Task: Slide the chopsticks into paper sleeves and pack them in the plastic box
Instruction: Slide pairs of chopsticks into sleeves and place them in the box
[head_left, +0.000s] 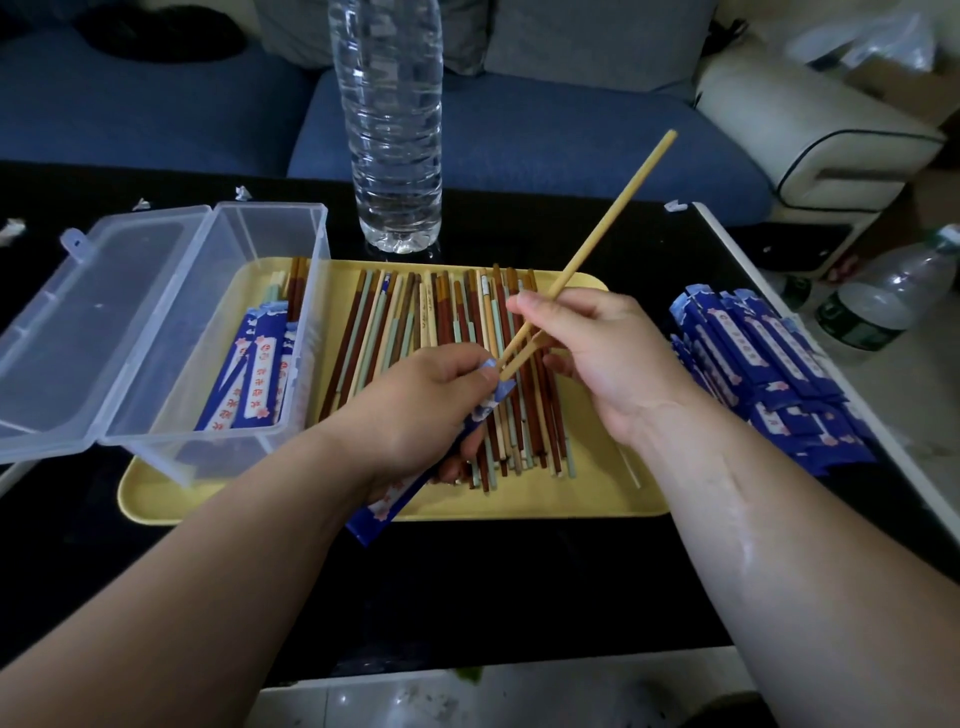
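Blue paper sleeve (382, 506) is held in the left hand (415, 410), whose fingers and thumb curl round its upper part; its lower end projects past the near edge of the yellow tray (571, 493). The right hand (597, 353) pinches a pair of pale chopsticks (602, 228) close to their lower ends, with the shafts angled up and away to the right. The tips meet the sleeve mouth just beside the left thumb; whether they are already inside cannot be determined. The likely fault at this stage is a split entry: the two tips appear slightly apart, so one may enter while the other rides outside the paper. A steep approach angle may also buckle or tear the mouth. A tight left grip may flatten the sleeve and block travel. Loose chopsticks (395, 322) lie directly beneath both hands and may be disturbed if a stick slips. The open plastic box (272, 206) stands to the left, overlapping the tray, and already contains sleeved chopsticks (265, 374). Spare sleeves (769, 379) are stacked to the right near the table edge, within reach of a forearm sweep.
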